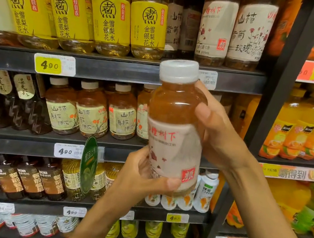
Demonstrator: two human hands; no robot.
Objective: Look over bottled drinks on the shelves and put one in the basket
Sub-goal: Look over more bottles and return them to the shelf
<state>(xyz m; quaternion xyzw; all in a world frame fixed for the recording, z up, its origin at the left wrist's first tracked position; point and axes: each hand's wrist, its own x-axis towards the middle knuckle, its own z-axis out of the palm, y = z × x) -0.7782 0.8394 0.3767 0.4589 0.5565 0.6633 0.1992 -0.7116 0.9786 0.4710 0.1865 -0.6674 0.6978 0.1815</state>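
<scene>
Both my hands hold one bottle (174,122) upright in front of the shelves. It has amber drink, a white cap and a white label with red characters and a red square mark. My left hand (139,176) grips its base, thumb across the bottom of the label. My right hand (215,129) wraps the shoulder from the right, thumb on the front. Matching bottles (216,26) stand on the top shelf at the right. No basket is in view.
Dark shelves (118,70) carry rows of bottled drinks: yellow-labelled ones (111,18) on top, cream-labelled amber ones (89,115) below, darker bottles (22,177) lower down. Price tags (54,64) line the shelf edges. A dark upright post (278,94) divides off orange juice bottles (296,131) at the right.
</scene>
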